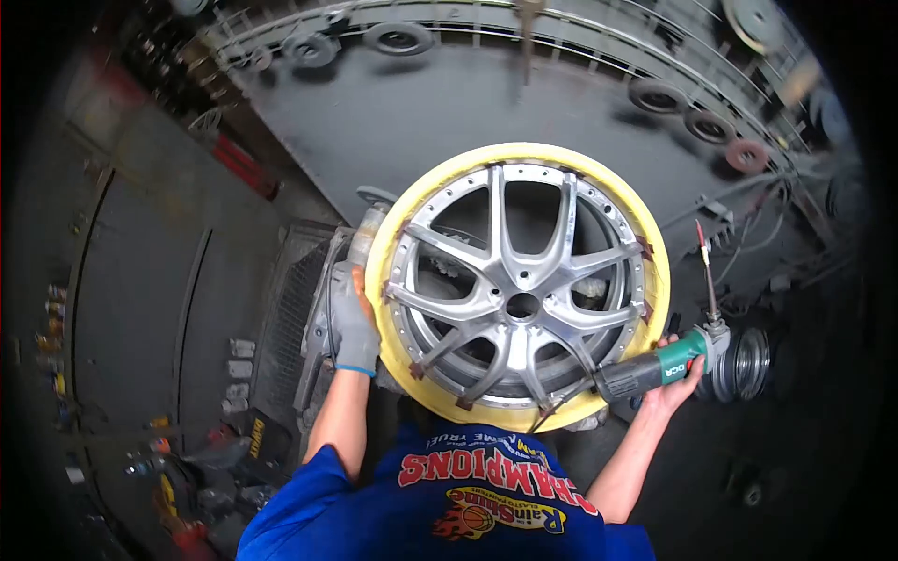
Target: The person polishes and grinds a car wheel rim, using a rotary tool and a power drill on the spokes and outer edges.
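A silver multi-spoke alloy wheel (519,351), its outer lip wrapped in yellow tape (426,178), faces up in front of my body. My left hand (354,318), in a grey glove with a blue cuff, grips the wheel's left edge; some of its fingers are hidden. In my bare right hand (675,379) is a green and black DCA die grinder (655,369), held at the wheel's lower right. A thin shaft with a red tip (703,248) points away from the tool's head, apart from the wheel. The power cord runs from its rear across the lower rim.
Several grinding discs (398,37) lie along a wire rack at the back of the grey bench (374,112). Another angle grinder (369,229) sits left of the wheel. More metal wheels (748,365) stand at right. Tools (253,439) clutter the lower left.
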Tool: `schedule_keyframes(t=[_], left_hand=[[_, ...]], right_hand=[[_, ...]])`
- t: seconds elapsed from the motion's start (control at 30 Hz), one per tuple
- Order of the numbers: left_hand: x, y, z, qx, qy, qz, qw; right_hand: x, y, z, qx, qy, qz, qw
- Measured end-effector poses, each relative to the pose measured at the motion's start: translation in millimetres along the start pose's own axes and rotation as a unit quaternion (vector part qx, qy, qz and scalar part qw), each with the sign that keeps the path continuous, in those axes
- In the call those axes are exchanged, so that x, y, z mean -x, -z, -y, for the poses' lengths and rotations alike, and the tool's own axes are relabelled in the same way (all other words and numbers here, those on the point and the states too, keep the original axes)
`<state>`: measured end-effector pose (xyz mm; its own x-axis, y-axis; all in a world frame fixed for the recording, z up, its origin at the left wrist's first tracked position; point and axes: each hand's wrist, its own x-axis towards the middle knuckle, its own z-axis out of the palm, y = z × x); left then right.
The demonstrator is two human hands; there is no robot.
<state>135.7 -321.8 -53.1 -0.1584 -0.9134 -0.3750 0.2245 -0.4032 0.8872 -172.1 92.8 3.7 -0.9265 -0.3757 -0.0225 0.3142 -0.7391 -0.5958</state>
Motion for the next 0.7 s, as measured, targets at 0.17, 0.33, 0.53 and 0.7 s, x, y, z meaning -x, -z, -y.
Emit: schedule_keyframes(t=[0.17,0.33,0.53,0.7], left_hand=[[-23.6,24.1,39.8,0.102,0.054,0.064,0.991],[-2.3,16.8,10.6,0.085,0.093,0.063,0.990],[-1.9,23.3,-38.6,-0.128,0.109,0.111,0.979],[40.3,7.5,-115.2,-0.279,-0.346,0.401,0.801]], right_hand=[[5.8,-49.8,15.4,0.101,0.041,-0.071,0.992],[3.8,-46.1,20.5,0.141,0.076,-0.082,0.984],[63.5,-85.3,27.6,0.118,0.088,0.024,0.989],[143.8,-134.4,-16.3,0.178,0.113,0.030,0.977]])
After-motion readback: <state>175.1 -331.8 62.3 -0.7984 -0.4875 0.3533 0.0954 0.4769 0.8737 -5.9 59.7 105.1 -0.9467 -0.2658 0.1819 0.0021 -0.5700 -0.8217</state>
